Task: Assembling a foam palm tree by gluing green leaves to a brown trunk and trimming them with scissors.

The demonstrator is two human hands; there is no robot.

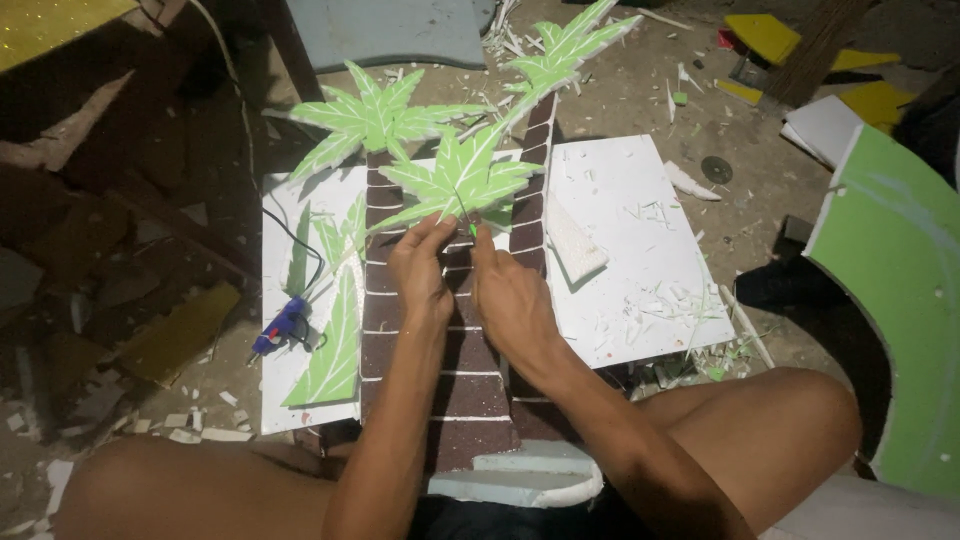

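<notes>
Floor: dusty ground strewn with white foam shavings and yellow offcuts [770,35]; a white foam board [630,250] lies flat on it, in front of the person's crossed legs.
Leaf: green palm leaf cutout [460,180] with white veins, held at its base over the top of the middle brown trunk [465,370], which lies on the board.
Left hand: left hand [420,275], fingers pinched shut on the leaf's base from the left.
Right hand: right hand [510,300], fingers closed on the same base from the right, touching the left hand.
Nearby: two more palm trunks with leaves already on top; loose leaf pieces [335,340] at the left; a blue glue gun [282,325] beside them, cord trailing.
Risk: the thin leaf stem could likely snap or sit crooked if pressed unevenly; if the glue is hot, it could burn fingertips so close to the joint.
</notes>
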